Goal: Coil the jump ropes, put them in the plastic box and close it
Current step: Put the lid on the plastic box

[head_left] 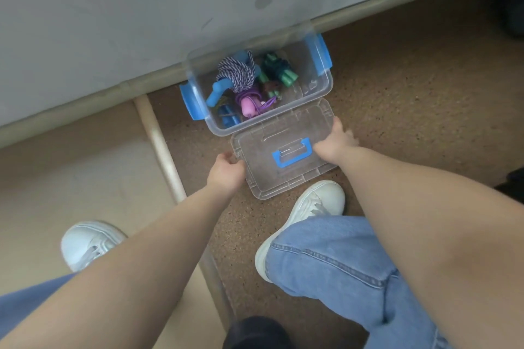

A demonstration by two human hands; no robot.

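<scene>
The clear lid (283, 133) is gripped at its two short ends. The left hand (226, 171) is curled round the left edge and the right hand (337, 140) is clamped on the right edge, presumably so that the panel is held level and can be steered squarely. Just beyond the fingertips the plastic box (323, 91) stands open on the floor, and the coiled jump ropes (236, 75) are packed inside it, below the rim. The blue latches (192, 100) at both ends are swung outward — likely so that the lid can be seated unobstructed. Between the two hands the lid's blue handle (292, 154) is turned upward. Closing is judged the step in hand — whether the lid is lifted or resting cannot be told.
</scene>
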